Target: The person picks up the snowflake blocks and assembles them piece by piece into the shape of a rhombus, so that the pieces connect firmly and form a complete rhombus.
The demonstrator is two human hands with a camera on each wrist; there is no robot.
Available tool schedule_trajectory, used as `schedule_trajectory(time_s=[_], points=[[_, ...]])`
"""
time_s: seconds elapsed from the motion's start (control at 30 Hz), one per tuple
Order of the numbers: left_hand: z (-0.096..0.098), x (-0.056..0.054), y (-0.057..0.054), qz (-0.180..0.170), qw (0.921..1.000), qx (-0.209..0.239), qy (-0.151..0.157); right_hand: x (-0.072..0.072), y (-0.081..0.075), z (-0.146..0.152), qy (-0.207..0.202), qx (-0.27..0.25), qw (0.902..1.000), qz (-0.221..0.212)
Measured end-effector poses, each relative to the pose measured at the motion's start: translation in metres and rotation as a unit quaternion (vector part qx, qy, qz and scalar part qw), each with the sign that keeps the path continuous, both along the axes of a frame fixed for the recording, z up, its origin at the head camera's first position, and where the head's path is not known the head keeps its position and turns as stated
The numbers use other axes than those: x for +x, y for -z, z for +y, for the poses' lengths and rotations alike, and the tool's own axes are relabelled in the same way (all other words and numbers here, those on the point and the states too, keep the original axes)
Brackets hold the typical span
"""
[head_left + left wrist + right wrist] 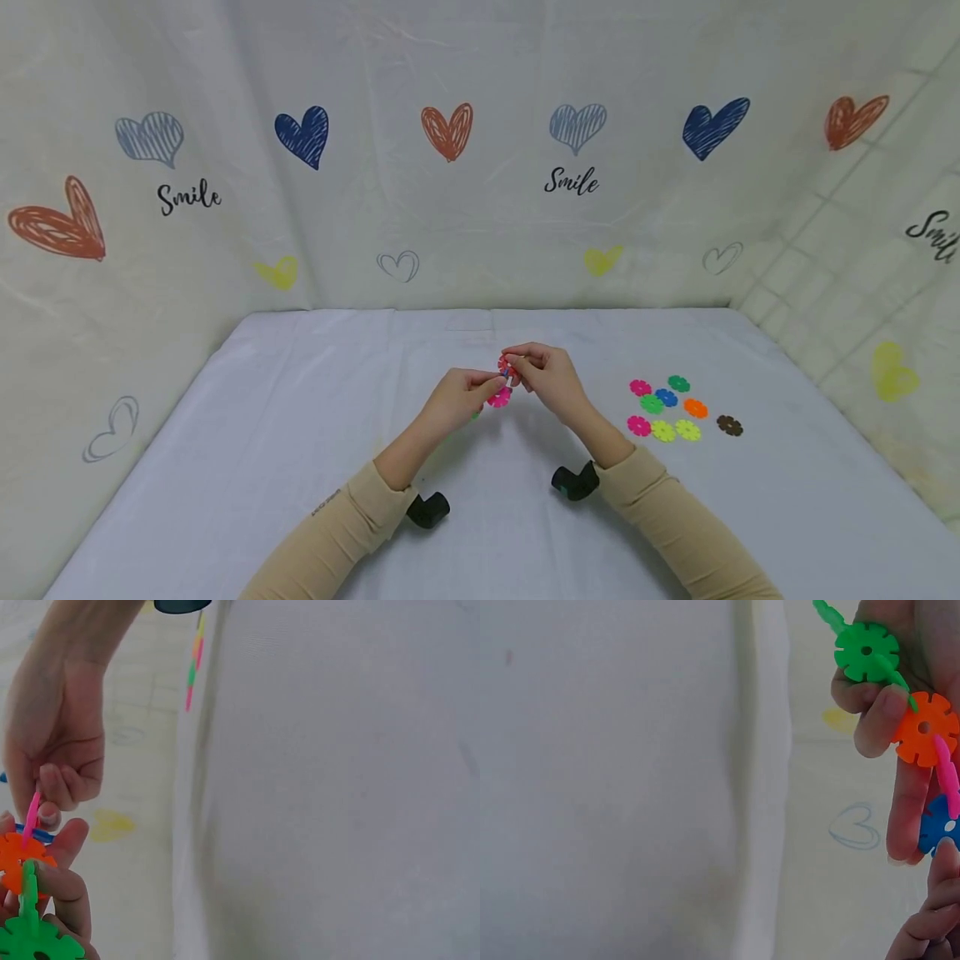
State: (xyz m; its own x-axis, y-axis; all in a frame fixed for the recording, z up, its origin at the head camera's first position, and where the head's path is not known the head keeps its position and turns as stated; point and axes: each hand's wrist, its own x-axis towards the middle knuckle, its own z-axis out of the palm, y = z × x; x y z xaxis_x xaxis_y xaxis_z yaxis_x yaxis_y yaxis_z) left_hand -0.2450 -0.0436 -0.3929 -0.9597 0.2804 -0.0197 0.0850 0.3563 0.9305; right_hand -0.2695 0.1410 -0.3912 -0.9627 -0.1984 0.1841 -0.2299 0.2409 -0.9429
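Note:
A chain of interlocked notched plastic discs hangs between the two hands, with a green disc (866,652), an orange disc (924,728), a pink disc (946,776) and a blue disc (939,823) showing. My left hand (459,398) grips the chain, its fingers around the green and orange part. At the chain's far end, my right hand (549,375) pinches the blue disc, a fingertip on its face in the right wrist view. Just by the right fingertips, a red disc (503,364) shows in the head view. Fingers partly hide the joined discs.
On the white-covered table (300,467), loose notched discs lie in a group at the right: green (678,383), pink (639,426), yellow (687,429), orange (696,408) and brown (730,426). Behind stands a cloth backdrop (495,208) printed with hearts.

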Motion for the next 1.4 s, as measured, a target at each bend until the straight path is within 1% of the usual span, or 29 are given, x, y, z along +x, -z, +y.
schedule_trajectory(time_s=[0.17,0.27,0.4,0.5,0.67,0.93,1.03,1.13,1.27,1.33,1.4], points=[[-0.001,-0.003,0.003,-0.012,0.9998,0.007,0.016,-0.001,0.000,0.004,-0.024,0.010,0.9996,-0.009],[-0.002,-0.004,0.004,-0.019,0.9992,0.016,0.033,-0.002,0.001,0.006,-0.034,0.020,0.9992,-0.010],[-0.003,-0.005,0.003,-0.022,0.9982,0.015,0.054,-0.003,0.000,0.009,-0.031,0.030,0.9990,-0.007],[-0.004,-0.007,0.002,-0.021,0.9979,0.006,0.060,-0.003,-0.002,0.009,-0.029,0.037,0.9989,-0.009],[-0.006,-0.007,0.003,-0.020,0.9983,-0.006,0.055,-0.006,-0.005,0.016,-0.035,0.057,0.9977,-0.005],[-0.009,-0.006,0.003,-0.015,0.9990,-0.020,0.039,-0.010,-0.012,0.039,-0.011,0.070,0.9974,0.006],[-0.011,-0.005,0.003,-0.013,0.9989,-0.027,0.036,-0.012,-0.011,0.050,-0.012,0.089,0.9957,0.023],[-0.012,-0.005,0.003,-0.012,0.9990,-0.029,0.031,-0.013,-0.011,0.063,-0.015,0.121,0.9911,0.053],[-0.014,-0.005,0.004,-0.015,0.9993,-0.026,0.023,-0.012,-0.012,0.087,-0.016,0.173,0.9801,0.096],[-0.016,-0.005,0.005,-0.015,0.9994,-0.022,0.021,-0.012,-0.012,0.100,-0.008,0.191,0.9758,0.107],[-0.017,-0.005,0.005,-0.015,0.9995,-0.019,0.020,-0.012,-0.012,0.114,0.004,0.199,0.9737,0.112]])
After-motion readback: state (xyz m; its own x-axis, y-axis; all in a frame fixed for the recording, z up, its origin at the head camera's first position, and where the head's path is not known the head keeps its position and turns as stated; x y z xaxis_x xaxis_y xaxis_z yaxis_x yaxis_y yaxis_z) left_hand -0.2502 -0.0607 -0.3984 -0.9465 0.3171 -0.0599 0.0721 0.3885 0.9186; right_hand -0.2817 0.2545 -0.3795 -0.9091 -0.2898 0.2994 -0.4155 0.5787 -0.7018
